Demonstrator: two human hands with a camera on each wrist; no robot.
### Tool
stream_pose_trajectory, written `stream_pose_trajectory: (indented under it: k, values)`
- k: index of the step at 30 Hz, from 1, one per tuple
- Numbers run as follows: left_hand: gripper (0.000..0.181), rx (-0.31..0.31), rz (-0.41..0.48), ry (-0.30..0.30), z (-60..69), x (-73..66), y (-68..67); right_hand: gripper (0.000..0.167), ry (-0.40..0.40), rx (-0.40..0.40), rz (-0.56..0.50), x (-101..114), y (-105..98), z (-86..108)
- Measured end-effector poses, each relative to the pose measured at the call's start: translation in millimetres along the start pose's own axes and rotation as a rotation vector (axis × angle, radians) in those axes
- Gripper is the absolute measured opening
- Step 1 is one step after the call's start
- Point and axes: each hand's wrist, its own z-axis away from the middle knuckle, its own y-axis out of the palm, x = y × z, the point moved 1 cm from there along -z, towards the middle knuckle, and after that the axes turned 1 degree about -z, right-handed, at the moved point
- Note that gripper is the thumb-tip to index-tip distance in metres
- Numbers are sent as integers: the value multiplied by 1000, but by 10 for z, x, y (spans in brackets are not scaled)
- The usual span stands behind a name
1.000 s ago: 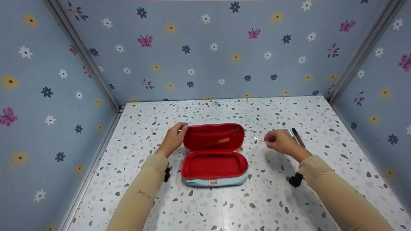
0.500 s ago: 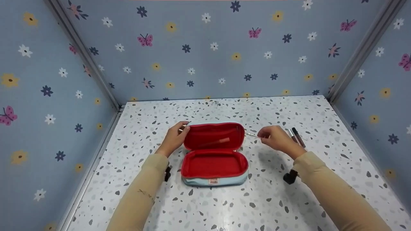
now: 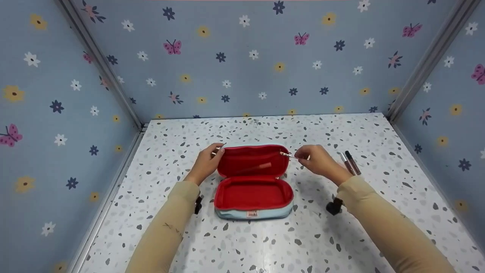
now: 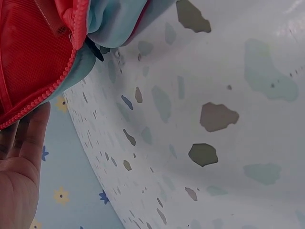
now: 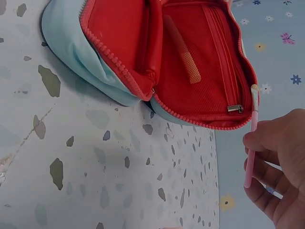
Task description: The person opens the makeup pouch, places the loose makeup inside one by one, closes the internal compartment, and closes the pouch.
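Note:
A light blue pencil case (image 3: 254, 214) with a red lining lies unzipped on the table, its lid (image 3: 248, 156) raised. At the lid's left edge my left hand (image 3: 206, 161) grips it, thumb in front and fingers behind, as the left wrist view (image 4: 24, 157) partly shows. My right hand (image 3: 317, 160) pinches a small brush (image 5: 251, 152) with a pink handle, silver ferrule and pale bristles. The brush tip points left and reaches the lid's right edge, near the metal zip pull (image 5: 235, 108) of an inner pocket. Behind the lid's mesh sits a slim orange stick (image 5: 183, 50).
Two slim tubes lie right of my right hand: one with a black cap (image 3: 348, 154), one with a pale cap (image 3: 343, 156). The speckled white table (image 3: 265, 242) ends at flower-patterned blue walls (image 3: 242, 57) behind and at both sides.
My right hand has moved left and slightly away from me with the brush, from beside the tubes to the lid's right edge. The left hand and case have stayed almost still.

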Motion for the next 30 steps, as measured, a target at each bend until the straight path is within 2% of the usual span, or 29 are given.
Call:
stream_pose_trajectory:
  k: [7,17,25,30]
  values:
    - [43,-9,-13,-6,-7,8,-13,16,21,27,18,119,43,-103]
    - [44,6,-22,-20,8,-13,-5,15,2,53,37,240,109,-235]
    - [42,-5,-10,-9,-1,-18,-2,15,-31,69,40,340,153,-307]
    - [43,-8,-9,-6,5,-16,-3,17,-10,77,56,399,188,-372]
